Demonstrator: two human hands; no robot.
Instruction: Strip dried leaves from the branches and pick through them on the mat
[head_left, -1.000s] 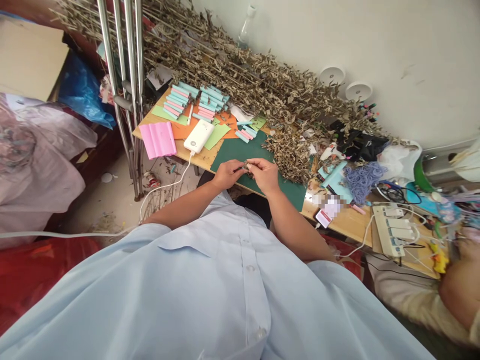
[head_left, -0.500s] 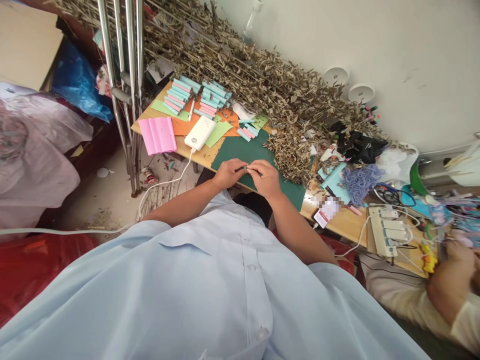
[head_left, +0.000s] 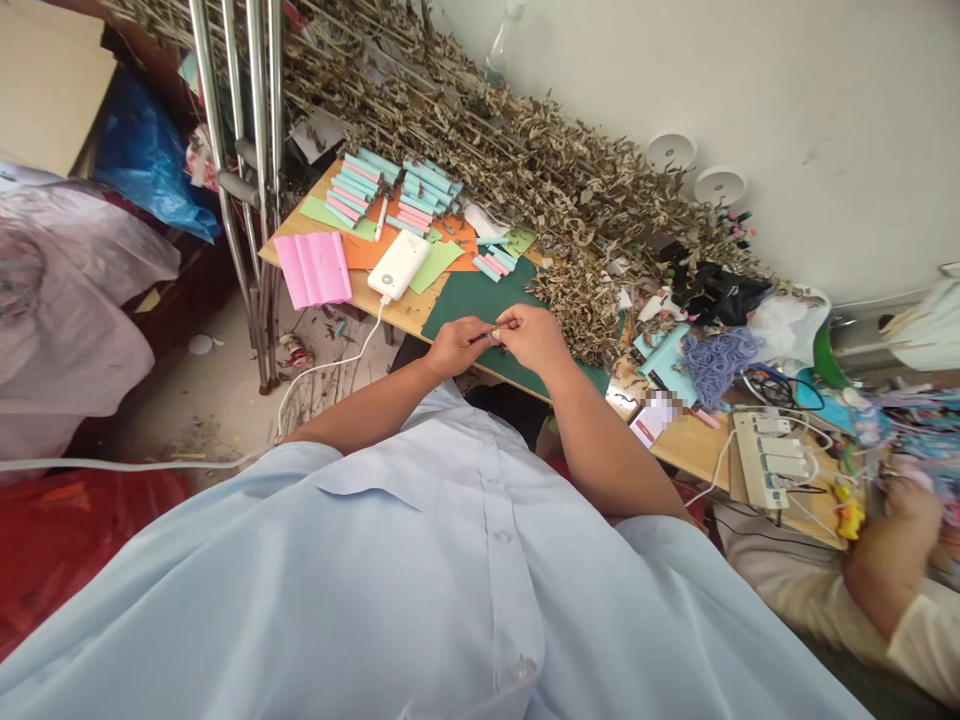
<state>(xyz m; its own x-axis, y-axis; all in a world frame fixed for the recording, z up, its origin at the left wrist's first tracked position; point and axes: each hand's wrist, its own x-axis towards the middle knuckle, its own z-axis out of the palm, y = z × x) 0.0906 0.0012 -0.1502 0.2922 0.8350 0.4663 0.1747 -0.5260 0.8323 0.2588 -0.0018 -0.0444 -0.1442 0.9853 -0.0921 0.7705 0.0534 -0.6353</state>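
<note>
My left hand (head_left: 457, 346) and my right hand (head_left: 534, 338) meet fingertip to fingertip above the near edge of a dark green mat (head_left: 480, 292). Both are closed in a pinch around something small and dark between them, too small to name. A heap of dried leaves (head_left: 581, 305) lies on the mat, just past my right hand. Beyond my hands, a few small blue and pink paper rolls (head_left: 495, 262) rest at the mat's far edge.
Dried leafy stems (head_left: 480, 130) are piled along the wall. Left of the mat are a white power bank (head_left: 399, 264) with a cable and a pink paper sheet (head_left: 313, 270). Metal crutches (head_left: 259, 200) stand at left. To the right lie purple yarn (head_left: 718, 368), a power strip (head_left: 763, 460) and a co-worker's arm (head_left: 892, 560).
My right hand has turned and risen slightly, its wrist and forearm shifting a little to the right. My left hand stays nearly in place. The co-worker's hand has moved slightly.
</note>
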